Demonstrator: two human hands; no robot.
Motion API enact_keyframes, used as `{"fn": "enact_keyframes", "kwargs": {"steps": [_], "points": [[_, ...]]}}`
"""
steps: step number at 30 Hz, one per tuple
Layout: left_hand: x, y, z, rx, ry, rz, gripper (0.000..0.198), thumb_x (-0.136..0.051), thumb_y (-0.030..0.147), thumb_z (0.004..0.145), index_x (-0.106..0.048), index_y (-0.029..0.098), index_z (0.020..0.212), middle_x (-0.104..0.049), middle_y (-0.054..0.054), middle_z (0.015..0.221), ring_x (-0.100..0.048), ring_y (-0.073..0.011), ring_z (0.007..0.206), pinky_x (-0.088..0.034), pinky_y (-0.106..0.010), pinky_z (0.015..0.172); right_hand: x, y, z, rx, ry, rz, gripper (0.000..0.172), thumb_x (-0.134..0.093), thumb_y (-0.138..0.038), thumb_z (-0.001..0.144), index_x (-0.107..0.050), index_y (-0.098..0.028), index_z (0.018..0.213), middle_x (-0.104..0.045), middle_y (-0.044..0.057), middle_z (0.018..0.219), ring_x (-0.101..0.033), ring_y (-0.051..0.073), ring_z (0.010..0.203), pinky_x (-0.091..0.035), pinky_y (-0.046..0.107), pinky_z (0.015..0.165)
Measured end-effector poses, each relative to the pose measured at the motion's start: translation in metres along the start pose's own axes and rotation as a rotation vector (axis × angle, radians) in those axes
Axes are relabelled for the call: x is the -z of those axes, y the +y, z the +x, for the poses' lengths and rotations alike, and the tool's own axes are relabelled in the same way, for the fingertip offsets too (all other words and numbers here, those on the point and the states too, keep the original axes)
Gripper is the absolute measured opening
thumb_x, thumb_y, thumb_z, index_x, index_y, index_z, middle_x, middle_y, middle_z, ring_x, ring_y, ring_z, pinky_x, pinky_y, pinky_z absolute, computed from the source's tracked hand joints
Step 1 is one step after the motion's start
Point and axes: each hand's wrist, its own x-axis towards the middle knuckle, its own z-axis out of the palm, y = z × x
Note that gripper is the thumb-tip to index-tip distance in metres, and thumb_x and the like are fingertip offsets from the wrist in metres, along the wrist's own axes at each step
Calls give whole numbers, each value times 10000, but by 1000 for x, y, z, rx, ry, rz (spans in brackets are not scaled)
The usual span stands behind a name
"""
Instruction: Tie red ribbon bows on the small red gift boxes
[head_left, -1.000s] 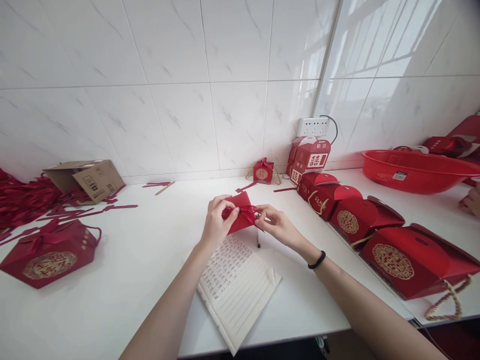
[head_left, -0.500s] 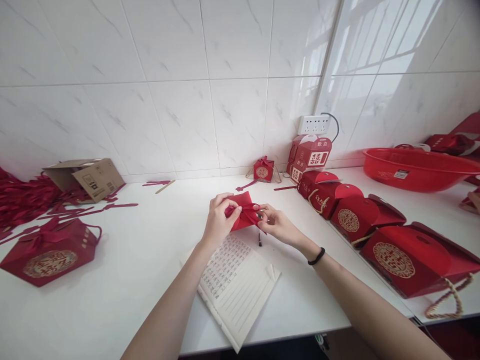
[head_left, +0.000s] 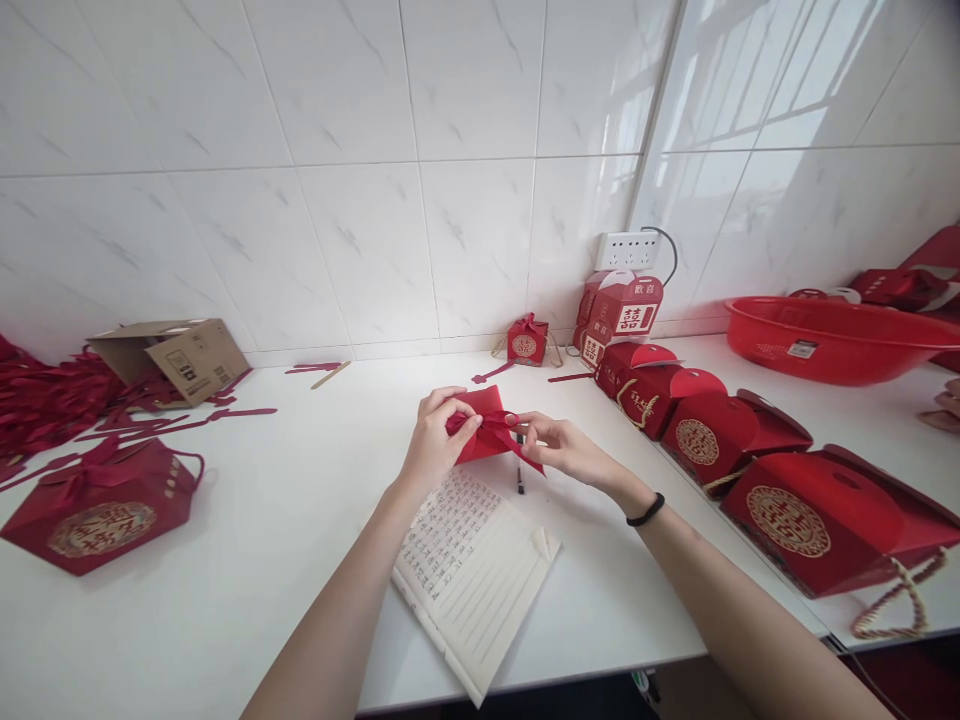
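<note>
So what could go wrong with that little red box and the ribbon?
The thin red ribbon is pinched only at the fingertips of the right hand, so it might slip and loosen. The left hand grips the small red paper box, which could crease. The black pen lies on the white counter just under the hands, beside the open lined notebook; a nudge might roll it.

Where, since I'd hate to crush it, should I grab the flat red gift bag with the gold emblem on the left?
Likely by its red cord handle, coming from the right: the red bag lies flat on the white counter, and the loop sticks out there.
</note>
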Motion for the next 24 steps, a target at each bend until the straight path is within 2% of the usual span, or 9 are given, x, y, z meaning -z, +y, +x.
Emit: {"fn": "enact_keyframes", "kwargs": {"steps": [4, 7, 10, 13, 19, 24], "points": [[-1, 3, -2, -33, -64, -1, 78, -566, 275, 807, -589, 212, 767, -535, -47, 1158, -460, -217, 1133, -408, -394, 950, -8, 3, 3, 11, 203, 46, 343, -651, -491, 737, -479, -194, 759, -534, 90, 1153, -546, 230, 1044, -417, 405, 904], [0, 5, -5, -68, -104, -19, 50, -551, 211, 796, -586, 219, 829, -515, -48, 1209, -433, -222, 1179, -382, -411, 992, -13, 7, 5, 17, 256, 6, 378, -651, -528, 709, -483, -190, 724, -542, 85, 1097, -548, 220, 1004, -453, 383, 860], [2, 6, -5, -90, -135, -90, 188, -501, 148, 798, -573, 232, 950, -499, -52, 1258, -423, -213, 1220, -362, -418, 1026, -13, 10, 6, 24, 289, -53, 380, -614, -545, 727, -499, -187, 677, -575, 83, 1040, -551, 218, 975, -458, 380, 851], [2, 4, -5, -65, -91, -151, 214, -495, 163, 807, -557, 228, 1001, -509, -68, 1252, -445, -209, 1220, -368, -420, 1030, -11, 11, 6, 21, 297, -1, 375, -605, -544, 742, -514, -185, 688, -609, 78, 991, -580, 213, 905, -464, 388, 841], [-1, 3, -3, 67, -22, -267, 175, -485, 178, 804, -573, 223, 948, -572, -60, 1177, -510, -185, 1163, -427, -378, 984, -12, 13, 8, -21, 400, 55, 390, -617, -566, 723, -545, -183, 701, -609, 43, 769, -593, 196, 765, -491, 389, 797], [0, 6, -1, 149, 10, -369, 183, -477, 177, 786, -598, 214, 918, -635, -50, 1080, -566, -190, 1091, -472, -380, 936, -12, 11, 7, -45, 449, 61, 389, -625, -566, 708, -560, -183, 695, -609, 38, 745, -591, 192, 752, -506, 373, 769]]}}
